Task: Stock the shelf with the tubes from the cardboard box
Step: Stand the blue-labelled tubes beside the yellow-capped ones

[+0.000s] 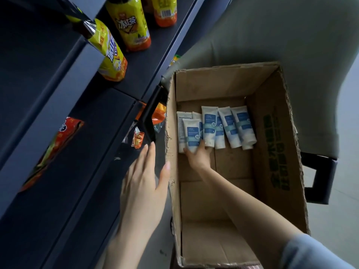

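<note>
White-and-blue plastic tubes [208, 123] lie in the brown cardboard box [275, 142], long axes running away from the fingertips, caps nearest them. Right hand [198, 156] grips the front tube [191, 135] by its cap end; left hand [143, 181] — fingers straight — hovers by the dark metal shelf [87, 171].

Box [275, 152] top: open, four walls upright.
Box floor, near half: bare cardboard, crossed by the right forearm [242, 202].
Box floor, far end: tubes [208, 126] lie side by side, some overlapping, from the left wall almost to the right wall; the right grip [198, 155] holds the front-left one.
Gap between shelf [81, 171] and box: the flat left grip [141, 183] fills it, just beside the left wall.
Lower shelf: snack pack [52, 152] at left, packets [138, 139] and a black bracket [150, 117] near the box corner.
Upper shelf: bottles [128, 22] stand close together.
</note>
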Demonstrator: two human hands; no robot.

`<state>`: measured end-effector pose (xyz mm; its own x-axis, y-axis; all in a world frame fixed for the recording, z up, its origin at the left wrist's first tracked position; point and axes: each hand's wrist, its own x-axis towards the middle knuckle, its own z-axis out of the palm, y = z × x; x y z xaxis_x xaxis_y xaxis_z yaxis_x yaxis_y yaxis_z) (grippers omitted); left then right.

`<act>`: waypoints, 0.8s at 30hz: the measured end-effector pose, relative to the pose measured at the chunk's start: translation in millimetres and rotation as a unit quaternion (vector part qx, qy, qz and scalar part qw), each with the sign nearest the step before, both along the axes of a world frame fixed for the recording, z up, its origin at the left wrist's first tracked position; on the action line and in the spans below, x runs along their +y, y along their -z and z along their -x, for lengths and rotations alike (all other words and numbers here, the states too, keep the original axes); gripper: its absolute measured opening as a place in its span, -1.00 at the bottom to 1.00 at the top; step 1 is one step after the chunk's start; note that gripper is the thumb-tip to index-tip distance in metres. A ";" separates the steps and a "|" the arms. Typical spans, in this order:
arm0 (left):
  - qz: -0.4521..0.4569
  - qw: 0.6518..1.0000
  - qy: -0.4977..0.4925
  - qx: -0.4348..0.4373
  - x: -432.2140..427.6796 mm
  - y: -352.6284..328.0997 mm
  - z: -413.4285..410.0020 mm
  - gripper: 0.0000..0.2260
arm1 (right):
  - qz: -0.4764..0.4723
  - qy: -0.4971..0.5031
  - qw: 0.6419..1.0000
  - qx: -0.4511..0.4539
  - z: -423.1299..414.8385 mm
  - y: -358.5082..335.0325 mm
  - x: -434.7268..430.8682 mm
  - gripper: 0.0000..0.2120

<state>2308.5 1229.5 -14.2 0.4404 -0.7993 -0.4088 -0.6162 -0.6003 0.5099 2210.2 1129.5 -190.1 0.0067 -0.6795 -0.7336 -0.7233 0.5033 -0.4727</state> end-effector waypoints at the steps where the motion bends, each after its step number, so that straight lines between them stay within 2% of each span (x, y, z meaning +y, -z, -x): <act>1: 0.001 1.000 -0.001 0.004 -1.1 0.3 0.1 -0.38 | 0.001 0.002 1.000 -0.003 2.2 1.2 -1.7 -0.38; 5: 0.013 1.000 -0.016 0.023 -7.4 0.4 2.2 -0.38 | -0.031 0.046 0.997 -0.051 11.4 -3.2 -15.3 -0.55; 7: 0.021 0.999 -0.022 0.031 -11.3 -1.9 4.6 -0.41 | -0.114 0.066 0.986 -0.105 18.2 -15.4 -23.9 -0.59; 9: 0.029 0.999 -0.022 0.039 -14.4 -4.4 6.7 -0.42 | -0.231 0.085 0.952 -0.184 27.7 -30.3 -30.4 -0.52; 11: 0.038 0.998 -0.013 0.041 -16.4 -5.5 8.1 -0.49 | -0.285 0.104 0.918 -0.255 38.0 -47.1 -32.4 -0.57; 14: 0.057 0.997 -0.008 0.054 -19.4 -6.4 9.5 -0.56 | -0.244 0.101 0.916 -0.303 53.1 -75.9 -26.5 -0.61; 18: 0.096 0.987 -0.031 0.125 -27.7 -13.2 16.2 -0.57 | -0.096 0.020 0.938 -0.333 65.4 -123.0 -11.3 -0.58; 22: 0.144 0.964 -0.048 0.217 -35.7 -20.9 30.4 -0.61 | 0.002 0.001 0.923 -0.386 56.9 -156.1 9.8 -0.57; 24: 0.172 0.951 -0.090 0.240 -35.3 -21.5 34.0 -0.67 | 0.049 -0.009 0.925 -0.376 51.0 -159.2 19.8 -0.58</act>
<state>2274.5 1194.2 7.3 0.4105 -0.8518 -0.3255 -0.1659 -0.4208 0.8918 2159.2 1149.3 -31.0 0.5026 -0.7371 -0.4518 -0.1782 0.4231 -0.8884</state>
